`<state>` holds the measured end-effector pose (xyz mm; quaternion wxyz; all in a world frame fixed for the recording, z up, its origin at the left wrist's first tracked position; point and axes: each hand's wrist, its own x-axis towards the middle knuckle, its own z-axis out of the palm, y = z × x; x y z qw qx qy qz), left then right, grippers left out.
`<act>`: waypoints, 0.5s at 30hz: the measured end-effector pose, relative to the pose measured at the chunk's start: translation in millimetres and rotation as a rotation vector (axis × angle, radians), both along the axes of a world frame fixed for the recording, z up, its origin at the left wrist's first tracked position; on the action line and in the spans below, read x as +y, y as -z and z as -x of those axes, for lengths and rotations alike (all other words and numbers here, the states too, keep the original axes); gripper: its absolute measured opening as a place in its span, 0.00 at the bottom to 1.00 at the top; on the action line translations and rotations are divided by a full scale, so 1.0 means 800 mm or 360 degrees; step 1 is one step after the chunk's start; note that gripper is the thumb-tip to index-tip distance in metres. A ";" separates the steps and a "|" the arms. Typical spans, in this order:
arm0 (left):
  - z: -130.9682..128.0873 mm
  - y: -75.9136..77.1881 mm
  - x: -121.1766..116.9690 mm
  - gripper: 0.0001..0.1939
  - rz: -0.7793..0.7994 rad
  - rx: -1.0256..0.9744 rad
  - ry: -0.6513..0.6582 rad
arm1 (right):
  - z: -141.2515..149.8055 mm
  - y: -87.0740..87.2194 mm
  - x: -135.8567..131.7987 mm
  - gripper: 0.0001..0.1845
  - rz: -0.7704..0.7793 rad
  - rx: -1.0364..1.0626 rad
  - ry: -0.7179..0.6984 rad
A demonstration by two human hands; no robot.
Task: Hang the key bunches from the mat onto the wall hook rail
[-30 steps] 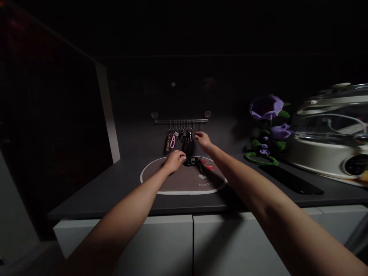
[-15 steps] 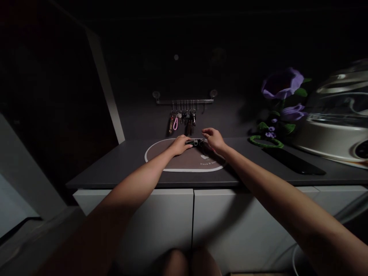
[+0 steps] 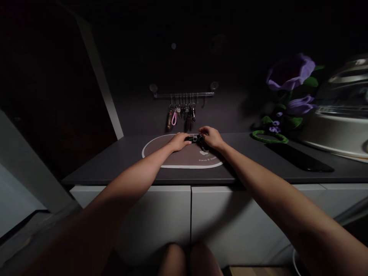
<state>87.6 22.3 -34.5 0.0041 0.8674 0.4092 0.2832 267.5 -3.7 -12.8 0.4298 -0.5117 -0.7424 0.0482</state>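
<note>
A dark bunch of keys (image 3: 194,138) lies on an oval brown mat (image 3: 184,157) with a white rim, on a dark counter. My left hand (image 3: 178,141) curls around the bunch's left end. From the other side, my right hand (image 3: 212,137) pinches its right end, fingers bent. Both hands touch the bunch, which rests on or just above the mat. On the wall behind, a rail with hooks (image 3: 183,94) carries several hanging keys (image 3: 181,115), one with a pink loop.
Purple artificial flowers (image 3: 290,86) and a green ring (image 3: 269,137) stand at the right. A flat black slab (image 3: 299,161) lies on the counter beside a large white appliance (image 3: 339,115). White cabinet doors (image 3: 189,222) are below the counter. My knees show at the bottom edge.
My right hand came down from the hanging keys to the bunch on the mat. The view dropped lower, and both hands closed in on the bunch.
</note>
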 end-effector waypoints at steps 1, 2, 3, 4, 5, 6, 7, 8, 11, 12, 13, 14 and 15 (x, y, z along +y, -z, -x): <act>0.000 0.000 0.000 0.16 0.0004 -0.0018 0.0018 | 0.000 0.000 0.001 0.12 -0.0001 -0.0010 0.0002; 0.000 -0.001 0.000 0.16 0.0007 -0.0040 0.0035 | 0.001 0.000 0.001 0.12 -0.0001 -0.0018 0.0006; 0.001 -0.002 0.000 0.15 0.0009 -0.0062 0.0048 | 0.001 0.000 0.001 0.12 0.0001 -0.0022 0.0009; 0.001 -0.003 -0.001 0.15 0.0008 -0.0082 0.0058 | 0.001 0.000 0.001 0.12 0.0005 -0.0022 0.0011; 0.002 -0.005 -0.002 0.15 0.0007 -0.0104 0.0063 | 0.002 -0.001 0.002 0.13 0.0013 -0.0020 0.0013; 0.003 -0.007 -0.003 0.14 0.0005 -0.0128 0.0062 | 0.002 -0.001 0.002 0.13 0.0020 -0.0016 0.0013; 0.004 -0.008 -0.004 0.14 0.0004 -0.0157 0.0057 | 0.002 -0.001 0.001 0.13 0.0026 -0.0011 0.0011; 0.004 -0.010 -0.005 0.14 0.0004 -0.0190 0.0048 | 0.002 -0.001 0.001 0.13 0.0032 -0.0007 0.0004; 0.006 -0.014 -0.007 0.13 0.0028 -0.0326 0.0033 | 0.003 -0.001 0.001 0.14 0.0028 -0.0009 -0.0030; 0.007 -0.016 -0.008 0.14 0.0055 -0.0389 0.0033 | 0.004 -0.001 0.000 0.14 0.0026 -0.0011 -0.0042; 0.007 -0.017 -0.009 0.14 0.0101 -0.0462 0.0036 | 0.004 -0.002 -0.001 0.14 0.0028 -0.0014 -0.0050; 0.007 -0.018 -0.009 0.14 0.0163 -0.0543 0.0045 | 0.004 -0.002 -0.001 0.14 0.0029 -0.0015 -0.0056; 0.006 -0.019 -0.010 0.14 0.0231 -0.0626 0.0058 | 0.005 -0.002 -0.002 0.15 0.0033 -0.0016 -0.0061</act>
